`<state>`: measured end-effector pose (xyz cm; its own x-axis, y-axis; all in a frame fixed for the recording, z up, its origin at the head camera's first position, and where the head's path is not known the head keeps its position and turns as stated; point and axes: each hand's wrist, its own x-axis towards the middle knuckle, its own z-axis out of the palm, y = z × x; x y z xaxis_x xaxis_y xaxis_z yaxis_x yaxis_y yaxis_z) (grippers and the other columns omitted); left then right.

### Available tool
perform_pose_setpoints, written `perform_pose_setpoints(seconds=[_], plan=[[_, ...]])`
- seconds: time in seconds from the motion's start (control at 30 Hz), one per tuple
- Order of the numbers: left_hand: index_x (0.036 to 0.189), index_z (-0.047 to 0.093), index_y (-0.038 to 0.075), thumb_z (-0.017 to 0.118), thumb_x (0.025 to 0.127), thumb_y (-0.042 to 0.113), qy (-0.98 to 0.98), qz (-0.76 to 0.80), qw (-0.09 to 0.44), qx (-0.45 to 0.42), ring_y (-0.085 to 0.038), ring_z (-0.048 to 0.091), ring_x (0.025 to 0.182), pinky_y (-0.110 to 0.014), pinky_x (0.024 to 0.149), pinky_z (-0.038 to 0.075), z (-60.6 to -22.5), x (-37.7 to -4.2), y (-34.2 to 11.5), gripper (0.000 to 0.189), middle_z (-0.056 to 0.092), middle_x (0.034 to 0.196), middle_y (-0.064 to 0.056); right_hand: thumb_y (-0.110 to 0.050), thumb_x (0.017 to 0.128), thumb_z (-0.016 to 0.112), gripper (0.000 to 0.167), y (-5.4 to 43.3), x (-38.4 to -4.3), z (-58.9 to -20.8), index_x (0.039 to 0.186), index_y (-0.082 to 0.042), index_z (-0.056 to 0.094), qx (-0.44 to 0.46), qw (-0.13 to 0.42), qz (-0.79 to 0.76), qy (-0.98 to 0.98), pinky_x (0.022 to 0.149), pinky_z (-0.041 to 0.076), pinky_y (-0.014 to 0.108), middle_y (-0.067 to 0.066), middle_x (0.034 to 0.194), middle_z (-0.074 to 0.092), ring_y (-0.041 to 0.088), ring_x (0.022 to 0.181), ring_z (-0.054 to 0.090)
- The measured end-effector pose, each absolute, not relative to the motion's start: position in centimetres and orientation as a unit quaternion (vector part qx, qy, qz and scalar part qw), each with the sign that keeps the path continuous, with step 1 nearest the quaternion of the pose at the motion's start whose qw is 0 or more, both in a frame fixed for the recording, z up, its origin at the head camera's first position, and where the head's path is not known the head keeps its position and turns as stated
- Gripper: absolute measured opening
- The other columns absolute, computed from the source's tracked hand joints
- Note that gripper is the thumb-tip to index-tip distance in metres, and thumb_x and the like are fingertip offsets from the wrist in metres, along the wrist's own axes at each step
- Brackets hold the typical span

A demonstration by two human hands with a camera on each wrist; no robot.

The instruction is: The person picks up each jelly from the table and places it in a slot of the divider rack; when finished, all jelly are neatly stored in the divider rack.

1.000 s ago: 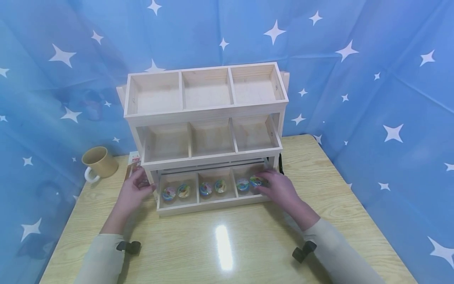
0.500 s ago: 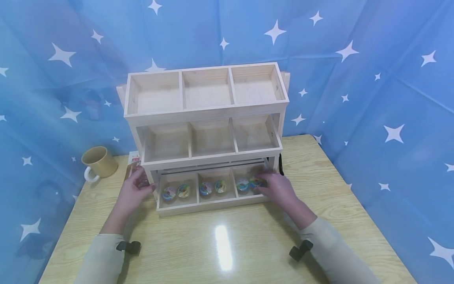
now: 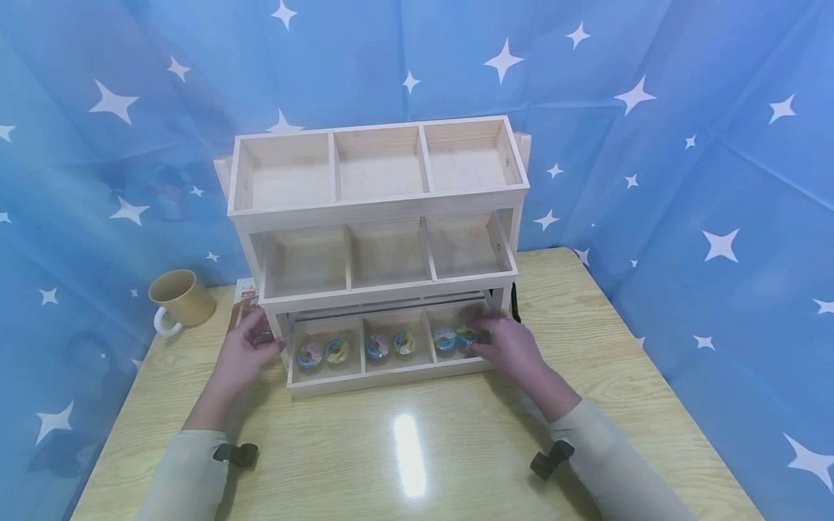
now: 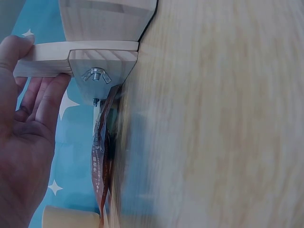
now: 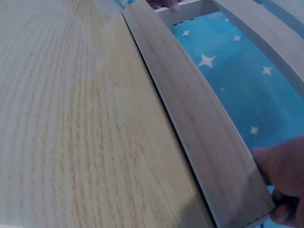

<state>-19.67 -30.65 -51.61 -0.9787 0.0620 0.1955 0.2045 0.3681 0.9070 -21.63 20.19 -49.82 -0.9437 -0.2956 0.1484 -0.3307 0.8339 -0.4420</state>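
Observation:
A white wooden three-tier rack [image 3: 378,205] stands on the table. Its bottom tray [image 3: 391,378] has three compartments, with two small round cups with colourful tops in each. My left hand [image 3: 244,353] grips the rack's left upright, thumb on one side and fingers on the other, as the left wrist view shows. My right hand [image 3: 516,352] reaches over the tray's right end, thumb and forefinger around the rightmost cup [image 3: 465,336]. That cup lies right beside another cup [image 3: 445,339]. In the right wrist view the tray's front board [image 5: 199,123] hides the cups, and the fingers [image 5: 284,209] look curled.
A tan mug [image 3: 184,298] with a white handle stands at the left back. A brown printed packet [image 4: 100,161] lies behind the rack's left side. A wing nut [image 4: 96,74] juts from the upright. A blue star-patterned cloth [image 3: 684,181] surrounds the table [image 3: 339,456].
The rightmost cup has shifted slightly left and nearer the viewer, toward its neighbour, and my right hand and sleeve have moved a little left. My left hand and the rack stay put.

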Motion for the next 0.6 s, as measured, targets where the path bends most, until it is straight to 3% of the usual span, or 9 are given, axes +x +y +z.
perform_pose_setpoints(seconds=[0.5,0.6], plan=[[0.163,0.051,0.006,0.078,0.096,-0.005,-0.825,-0.558,0.054,-0.074,-0.002,0.067,0.115,-0.018,0.097,0.059,-51.4,-19.6,-30.6,0.073,0.066,0.139,-0.029,-0.026,0.087,0.096,0.042,20.8,-21.1,-49.7,0.123,-0.007,0.083,0.169,0.048,0.279,-0.944,0.094,0.063,0.057,0.014,0.128,0.079,0.037,0.111,0.075],[0.163,0.051,0.004,0.078,0.097,-0.004,-0.829,-0.552,0.051,-0.072,-0.009,0.068,0.118,-0.018,0.097,0.059,-51.1,-19.3,-30.6,0.071,0.067,0.14,-0.03,-0.025,0.088,0.096,0.042,21.2,-20.6,-49.5,0.124,-0.007,0.083,0.171,0.055,0.301,-0.937,0.098,0.062,0.06,0.016,0.132,0.077,0.039,0.116,0.074]])
